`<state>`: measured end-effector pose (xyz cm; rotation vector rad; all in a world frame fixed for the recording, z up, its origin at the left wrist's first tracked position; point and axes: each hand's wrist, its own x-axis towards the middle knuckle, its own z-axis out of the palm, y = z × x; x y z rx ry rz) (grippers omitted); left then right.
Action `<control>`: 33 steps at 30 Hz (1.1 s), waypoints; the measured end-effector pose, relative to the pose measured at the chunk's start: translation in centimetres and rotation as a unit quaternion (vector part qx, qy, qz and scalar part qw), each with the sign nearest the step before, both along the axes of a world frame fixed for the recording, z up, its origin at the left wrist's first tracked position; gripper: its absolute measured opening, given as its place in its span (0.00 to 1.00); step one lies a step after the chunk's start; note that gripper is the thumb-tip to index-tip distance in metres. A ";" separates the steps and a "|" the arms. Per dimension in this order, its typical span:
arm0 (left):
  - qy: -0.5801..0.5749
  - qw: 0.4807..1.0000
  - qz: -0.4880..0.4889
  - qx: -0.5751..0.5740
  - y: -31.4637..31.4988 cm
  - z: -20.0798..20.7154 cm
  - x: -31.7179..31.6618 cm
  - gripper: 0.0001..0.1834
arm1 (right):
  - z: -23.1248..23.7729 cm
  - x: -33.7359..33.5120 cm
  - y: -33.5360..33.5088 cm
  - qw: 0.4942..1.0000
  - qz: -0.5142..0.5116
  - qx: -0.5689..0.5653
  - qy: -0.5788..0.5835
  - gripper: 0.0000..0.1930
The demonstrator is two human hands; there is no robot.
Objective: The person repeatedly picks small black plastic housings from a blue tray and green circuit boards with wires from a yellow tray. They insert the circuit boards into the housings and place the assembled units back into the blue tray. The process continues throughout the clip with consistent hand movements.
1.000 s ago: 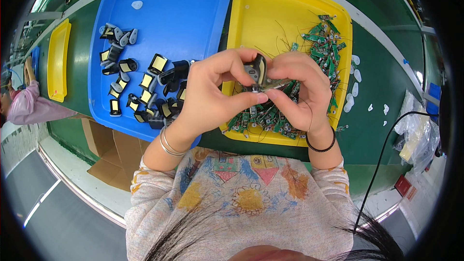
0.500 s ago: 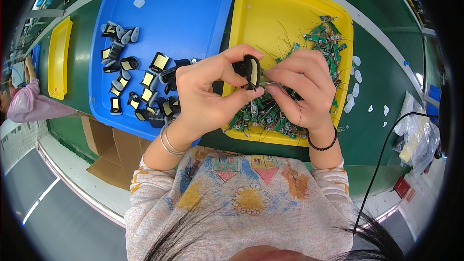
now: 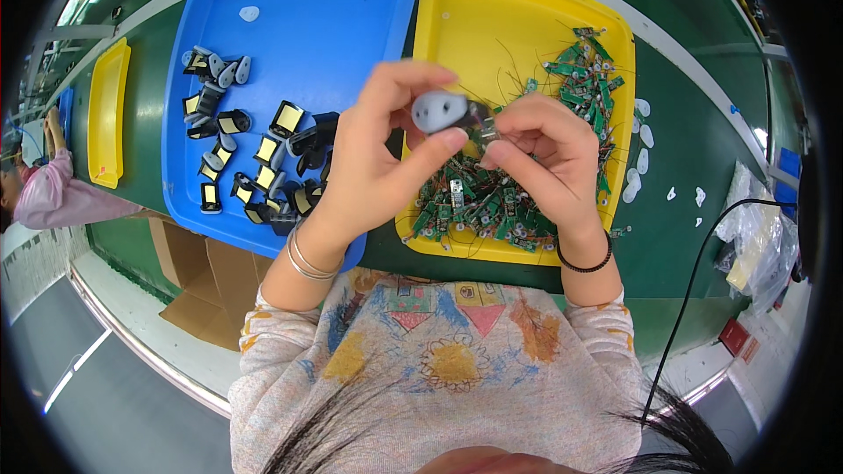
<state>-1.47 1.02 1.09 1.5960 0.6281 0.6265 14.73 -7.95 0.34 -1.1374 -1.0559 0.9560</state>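
Over the yellow tray (image 3: 474, 22), my left hand (image 3: 369, 158) grips a small plastic housing (image 3: 437, 111) between thumb and fingers. Its smooth grey face with dark holes is turned up, and the black part points to the right. My right hand (image 3: 553, 158) pinches a small piece (image 3: 486, 129) at the black end; blur hides what kind it is. Below both hands lies a heap of small green circuit boards (image 3: 505, 206) with thin dark wires. Similar black-and-grey housings (image 3: 266, 149), several with pale yellow pads, lie in the blue tray (image 3: 320, 31) on my left.
Flat whitish pieces (image 3: 643, 161) lie along the yellow tray's right side on the green table (image 3: 694, 140). A black cable (image 3: 685, 298) and a clear plastic bag (image 3: 760, 237) are at the right. Below left stands a cardboard box (image 3: 198, 298). Another person's pink sleeve (image 3: 70, 189) shows far left.
My left hand has turned the housing, so its grey face shows instead of the black side with the pale pad. My right hand stays close at its right end.
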 end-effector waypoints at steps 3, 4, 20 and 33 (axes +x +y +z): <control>-0.106 0.985 0.019 -0.134 0.1 0.3 0.3 0.20 | 0.3 0.0 -0.2 0.995 0.043 -0.023 0.087 0.06; -0.112 0.981 0.004 -0.159 0.3 0.4 0.3 0.19 | 0.3 0.0 -0.3 0.991 0.049 -0.033 0.116 0.06; -0.121 0.978 -0.024 -0.166 -0.7 -1.4 0.9 0.23 | -0.5 -0.6 -0.2 0.948 0.042 -0.056 0.312 0.06; -0.023 0.999 -0.038 0.028 -0.5 -1.3 0.6 0.23 | 0.1 0.3 -0.2 0.962 0.070 -0.114 0.240 0.06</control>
